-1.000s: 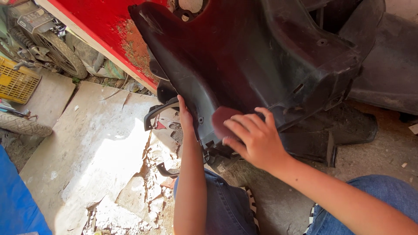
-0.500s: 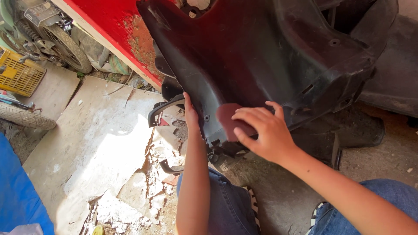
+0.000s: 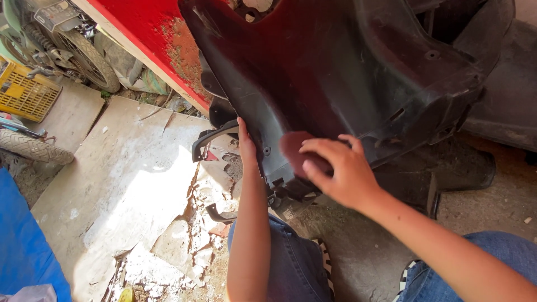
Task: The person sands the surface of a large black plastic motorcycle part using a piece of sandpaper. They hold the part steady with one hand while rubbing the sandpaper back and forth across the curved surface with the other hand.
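A big dark maroon plastic body panel (image 3: 347, 72) of a scooter stands tilted in front of me. My left hand (image 3: 246, 146) reaches up behind its left edge and steadies it; most of the fingers are hidden by the panel. My right hand (image 3: 338, 170) presses a small reddish-brown piece of sandpaper (image 3: 295, 151) flat against the panel's lower inner face. My knees in blue jeans (image 3: 291, 263) sit below the panel.
A red painted wall edge (image 3: 148, 33) runs behind the panel. A motorcycle wheel (image 3: 84, 59), a yellow crate (image 3: 25, 95) and a loose tyre (image 3: 33, 148) lie at the left. Broken concrete rubble (image 3: 184, 246) and a blue sheet (image 3: 22, 251) cover the ground.
My right hand with the sandpaper has slid slightly right and down along the panel. The view has shifted a little; my left hand stays on the panel's edge.
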